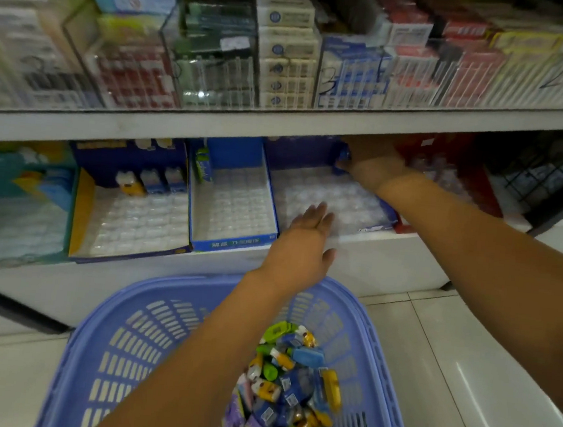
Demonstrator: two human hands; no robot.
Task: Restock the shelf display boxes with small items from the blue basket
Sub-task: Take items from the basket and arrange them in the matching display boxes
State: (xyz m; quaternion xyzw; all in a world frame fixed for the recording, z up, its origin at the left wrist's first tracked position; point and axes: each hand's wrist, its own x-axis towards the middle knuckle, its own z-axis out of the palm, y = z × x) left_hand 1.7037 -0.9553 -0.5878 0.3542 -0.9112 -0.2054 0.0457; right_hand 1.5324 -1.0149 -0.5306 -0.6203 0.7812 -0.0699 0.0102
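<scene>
My right hand (364, 159) grips something blue at the far corner of the display box (329, 197); left hand (309, 233) is released (flat). Yanking could drag that box off the shelf (389, 254) into the blue basket (131, 329).

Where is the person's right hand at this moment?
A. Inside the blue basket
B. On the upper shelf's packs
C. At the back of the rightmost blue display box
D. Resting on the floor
C: the right hand reaches under the upper shelf to the back of the rightmost display box.

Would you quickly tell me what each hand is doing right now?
Left hand: open, holding nothing.
Right hand: grips a small blue item.
</scene>
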